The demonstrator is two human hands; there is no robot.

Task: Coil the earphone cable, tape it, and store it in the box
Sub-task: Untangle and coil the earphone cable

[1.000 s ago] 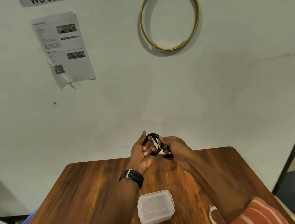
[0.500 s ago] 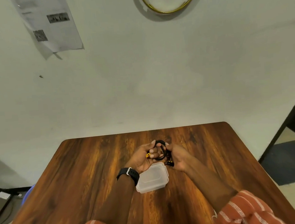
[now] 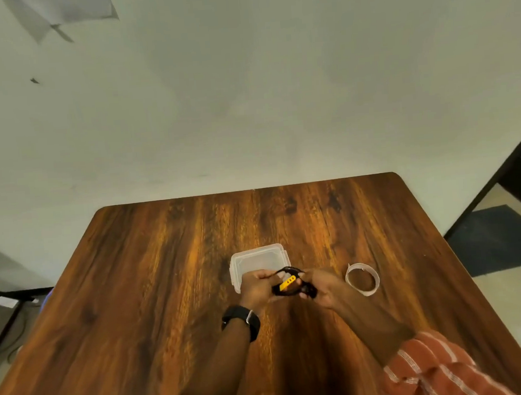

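I hold a black earphone cable (image 3: 285,272), wound into a small coil with a yellow part on it, between both hands above the wooden table (image 3: 166,282). My left hand (image 3: 257,286), with a black watch on the wrist, grips the coil's left side. My right hand (image 3: 324,287) grips its right side. A clear plastic box (image 3: 257,258) with its lid on sits just beyond my left hand, partly hidden by it. A roll of white tape (image 3: 363,278) lies flat on the table to the right of my right hand.
The table's far edge meets a pale wall. A sheet of paper (image 3: 60,10) hangs on the wall at the upper left. A dark doorway and floor mat (image 3: 499,237) lie past the table's right edge. Cables run along the floor at the left.
The view has tilted down, so the table fills more of the frame and the tape roll shows fully. My hands with the coil have come nearer to me, in front of the box.
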